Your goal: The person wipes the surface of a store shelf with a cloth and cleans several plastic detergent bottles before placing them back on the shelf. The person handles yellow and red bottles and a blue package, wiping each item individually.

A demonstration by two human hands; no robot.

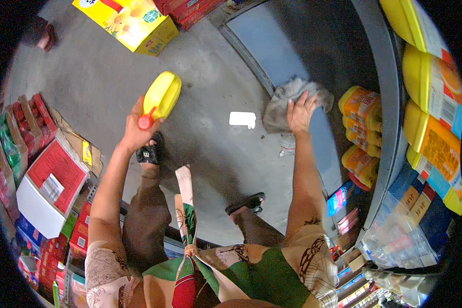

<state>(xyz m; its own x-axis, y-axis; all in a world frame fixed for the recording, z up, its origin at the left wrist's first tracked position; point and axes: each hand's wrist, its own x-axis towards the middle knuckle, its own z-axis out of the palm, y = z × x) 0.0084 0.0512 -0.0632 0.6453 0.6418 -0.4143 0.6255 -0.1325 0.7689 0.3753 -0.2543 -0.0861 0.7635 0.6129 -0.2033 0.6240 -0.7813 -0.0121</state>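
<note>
My left hand [136,126] is closed around a yellow plastic bottle [162,96] with a red cap [146,121]. It holds the bottle tilted above the floor, cap end toward me. At the right, my right hand [302,114] has hold of a bunched grey cloth [285,105] from above, its fingers partly spread over the top. The cloth rests against the blue-grey bottom shelf [264,38] and hangs over its front edge. The underside of that hand is hidden. Yellow bottles with orange labels [362,110] stand on the shelf just right of the cloth.
A yellow carton [133,23] stands ahead on the grey floor [210,66]. Red boxes and packs [79,231] crowd the left. Larger yellow bottles [428,120] line an upper shelf on the right. My sandalled feet [246,203] are below, and another person's foot [47,38] shows far left.
</note>
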